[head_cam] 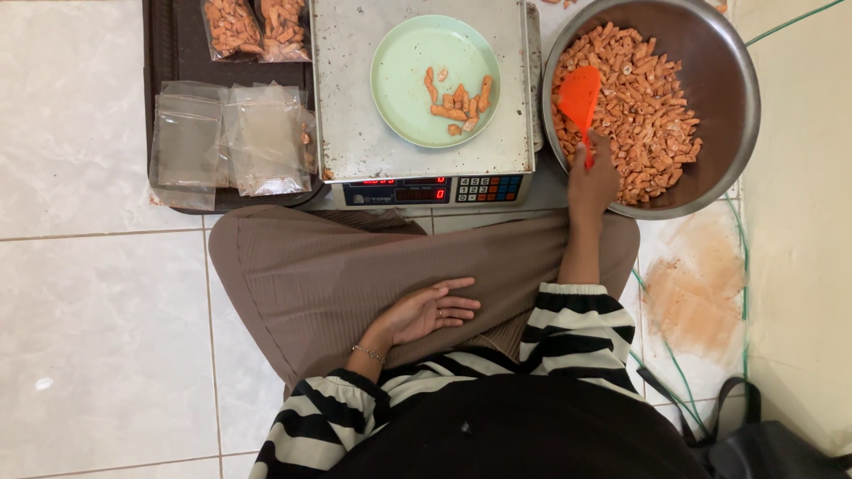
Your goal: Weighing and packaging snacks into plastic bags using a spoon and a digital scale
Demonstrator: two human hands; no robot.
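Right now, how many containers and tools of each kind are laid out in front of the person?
Metal bowl: 1
Green plate: 1
Weighing scale: 1
Orange scoop: 1
Dark tray: 1
Filled snack bags: 2
Total: 7

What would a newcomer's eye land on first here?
Probably the big round steel bowl at upper right, heaped with orange-brown snack sticks, where the right hand holds a bright orange plastic scoop. Next, the pale green round plate on the digital scale, centre top.
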